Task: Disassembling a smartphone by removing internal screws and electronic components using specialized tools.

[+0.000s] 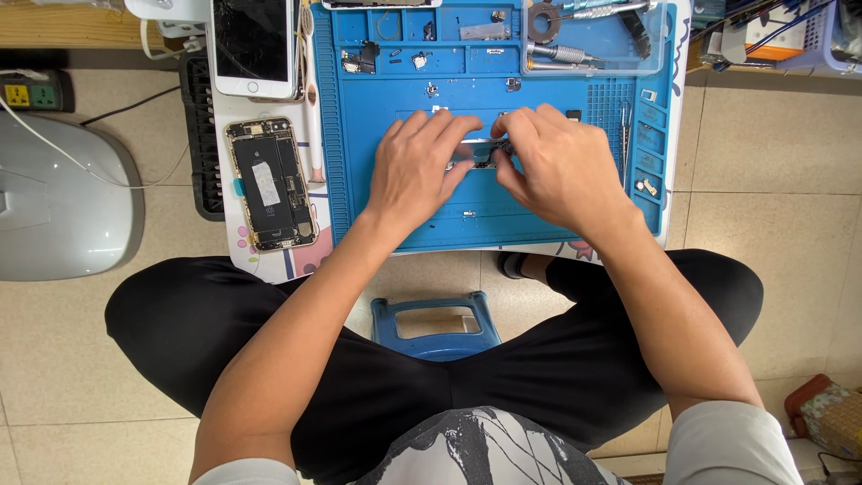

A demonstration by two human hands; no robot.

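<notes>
Pinching a small metal part point(479, 154) between both hands, I am working at the middle of the blue mat point(386, 207). My left hand point(415, 169) is curling its fingers narrow around the part's left end, and my right hand point(555, 162) is closing thumb and fingertips on its right end, so the 2 hands are nearly touching. The part is sitting just above the mat's centre, mostly hidden by my fingers; I cannot tell exactly what it is.

I judge that I am in the fiddly stage of separating or fitting something tiny on this piece. The next move is calling for a steady grip, light pressure and care that no loose screw rolls away.

At 9 o'clock from my hands, the opened phone point(270, 182) is lying with its insides showing. At 10 o'clock, a white phone point(254, 45) is lying screen-up. At 12 o'clock, small loose parts point(359, 59) are sitting in the mat's top compartments, and at 1 o'clock tools are resting in a clear tray point(593, 61). Tweezers point(625, 135) are lying at 3 o'clock.
</notes>
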